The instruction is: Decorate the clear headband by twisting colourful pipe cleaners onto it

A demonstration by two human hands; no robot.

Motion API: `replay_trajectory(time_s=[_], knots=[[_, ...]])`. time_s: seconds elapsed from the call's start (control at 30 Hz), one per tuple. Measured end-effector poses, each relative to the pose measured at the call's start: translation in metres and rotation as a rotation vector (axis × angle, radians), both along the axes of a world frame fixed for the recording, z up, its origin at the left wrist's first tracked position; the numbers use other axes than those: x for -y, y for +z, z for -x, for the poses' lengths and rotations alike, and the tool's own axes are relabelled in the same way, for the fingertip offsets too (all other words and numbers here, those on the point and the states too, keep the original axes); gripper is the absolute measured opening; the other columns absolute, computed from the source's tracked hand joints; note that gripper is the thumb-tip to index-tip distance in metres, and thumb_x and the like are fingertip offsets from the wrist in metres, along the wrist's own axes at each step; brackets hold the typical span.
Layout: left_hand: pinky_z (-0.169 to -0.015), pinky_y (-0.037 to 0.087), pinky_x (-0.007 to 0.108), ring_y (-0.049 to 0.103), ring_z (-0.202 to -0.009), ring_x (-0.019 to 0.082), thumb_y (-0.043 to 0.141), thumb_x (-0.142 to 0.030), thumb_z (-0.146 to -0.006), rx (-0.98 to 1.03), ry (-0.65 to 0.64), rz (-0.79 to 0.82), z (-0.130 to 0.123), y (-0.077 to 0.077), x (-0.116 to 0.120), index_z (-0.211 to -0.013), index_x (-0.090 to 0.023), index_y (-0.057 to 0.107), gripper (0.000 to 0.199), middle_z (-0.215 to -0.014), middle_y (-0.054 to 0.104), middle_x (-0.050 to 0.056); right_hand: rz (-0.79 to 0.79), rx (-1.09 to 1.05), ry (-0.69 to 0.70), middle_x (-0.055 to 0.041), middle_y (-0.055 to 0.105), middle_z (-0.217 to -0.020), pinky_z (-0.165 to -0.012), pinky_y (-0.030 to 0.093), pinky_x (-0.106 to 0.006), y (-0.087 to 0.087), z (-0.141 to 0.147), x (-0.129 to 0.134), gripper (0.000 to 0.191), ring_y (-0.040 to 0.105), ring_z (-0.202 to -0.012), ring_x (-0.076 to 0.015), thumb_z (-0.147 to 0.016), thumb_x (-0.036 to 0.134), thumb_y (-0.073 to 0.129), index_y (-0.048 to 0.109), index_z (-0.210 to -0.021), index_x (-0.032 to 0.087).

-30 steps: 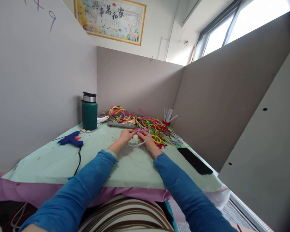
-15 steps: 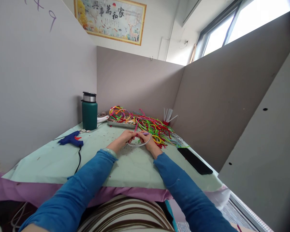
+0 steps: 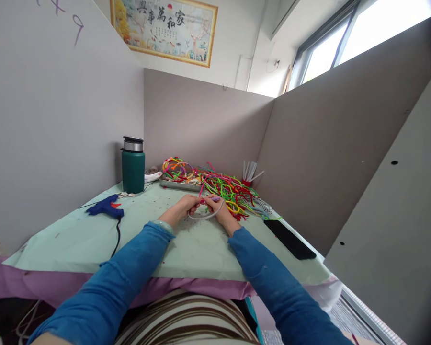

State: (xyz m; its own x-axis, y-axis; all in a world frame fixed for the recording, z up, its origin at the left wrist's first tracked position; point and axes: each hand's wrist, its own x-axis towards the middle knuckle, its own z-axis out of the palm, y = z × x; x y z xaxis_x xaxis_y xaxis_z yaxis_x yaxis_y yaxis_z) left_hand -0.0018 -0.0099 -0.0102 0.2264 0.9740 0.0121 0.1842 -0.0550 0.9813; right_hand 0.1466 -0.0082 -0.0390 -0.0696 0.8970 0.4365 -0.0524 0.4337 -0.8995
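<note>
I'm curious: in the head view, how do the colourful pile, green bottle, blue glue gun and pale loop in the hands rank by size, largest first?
1. Colourful pile
2. Green bottle
3. Blue glue gun and pale loop: unranked; their widths look alike, and the left hand and right hand hide part of the loop.

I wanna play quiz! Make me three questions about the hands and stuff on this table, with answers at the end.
1. Pick one: which thing lies beside the blue sleeve on the right arm?
A) blue gun-shaped tool with a black cord
B) flat black rectangular slab
C) shallow silver metal tray

2. True or false: the dark green bottle with a silver neck stands upright.

3. Fill the gap: the thin curved band dipping below the left hand and the right hand is pale ____.

Key: 1. B; 2. true; 3. grey
</note>
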Motion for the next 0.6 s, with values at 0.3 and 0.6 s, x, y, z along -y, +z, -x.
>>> replay_trajectory(time_s=[0.3, 0.6], knots=[[-0.037, 0.016, 0.021, 0.023, -0.037, 0.004, 0.06, -0.044, -0.078, 0.16, -0.056, 0.081, 0.0017, -0.004, -0.0067, -0.07, -0.015, 0.055, 0.031, -0.048, 0.035, -0.007, 0.006, -0.021, 0.034, 0.0052, 0.044, -0.049, -0.042, 0.024, -0.024, 0.0014, -0.0008, 0.0017, 0.032, 0.035, -0.043, -0.0083, -0.064, 0.048, 0.07, 0.061, -0.075, 0.019], [-0.035, 0.012, 0.02, 0.017, -0.035, 0.004, 0.058, -0.033, -0.079, 0.21, -0.13, 0.199, 0.0042, 0.0003, -0.0064, -0.064, -0.016, 0.049, 0.024, -0.044, 0.026, -0.009, 0.038, -0.044, 0.132, 0.0051, 0.048, -0.052, -0.043, 0.026, -0.023, 0.0003, -0.0006, 0.0032, 0.032, 0.037, -0.044, -0.0076, -0.064, 0.046, 0.071, 0.063, -0.079, 0.019]])
